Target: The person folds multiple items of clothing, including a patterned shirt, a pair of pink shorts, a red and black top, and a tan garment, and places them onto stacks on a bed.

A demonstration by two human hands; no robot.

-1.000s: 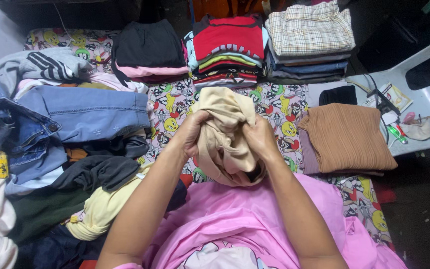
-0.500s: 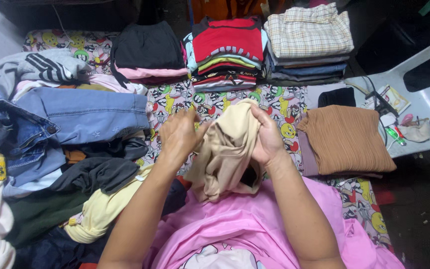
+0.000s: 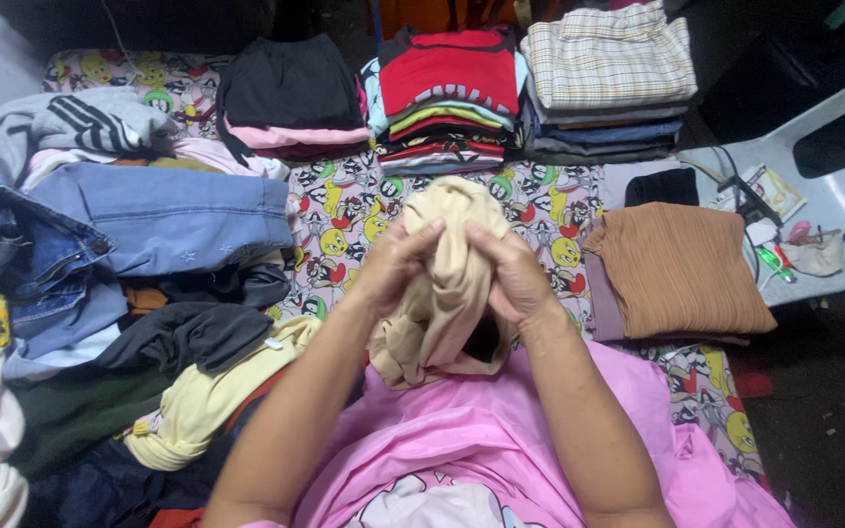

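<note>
Fabric hides much of what the hands are doing: the left hand (image 3: 398,266) and the right hand (image 3: 512,274) are both closed around a bunched beige cloth garment (image 3: 447,293), fingers curled into its folds, so the palms and the garment's true shape cannot be made out. It hangs in the air between the hands, above the person's pink shirt (image 3: 481,440), with a dark opening showing at its lower right.

At the left edge a heap of unfolded clothes runs out of view, among them a pale blue denim piece (image 3: 163,215), a dark grey top (image 3: 188,332) and a pale yellow garment (image 3: 202,396). What lies beneath them is covered.

Nothing sits in a box or basket; the clothes are stacked loose. Along the far side stand a black-and-pink folded pile (image 3: 290,98), a folded stack topped in red (image 3: 447,98) and a folded stack topped by a checked cream shirt (image 3: 608,73). A folded brown ribbed top (image 3: 682,269) lies to the right.

All rest on a cartoon-printed sheet (image 3: 344,200). A white plastic chair (image 3: 823,186), partly cut off, holds small items too small to identify. The surroundings are dark.
</note>
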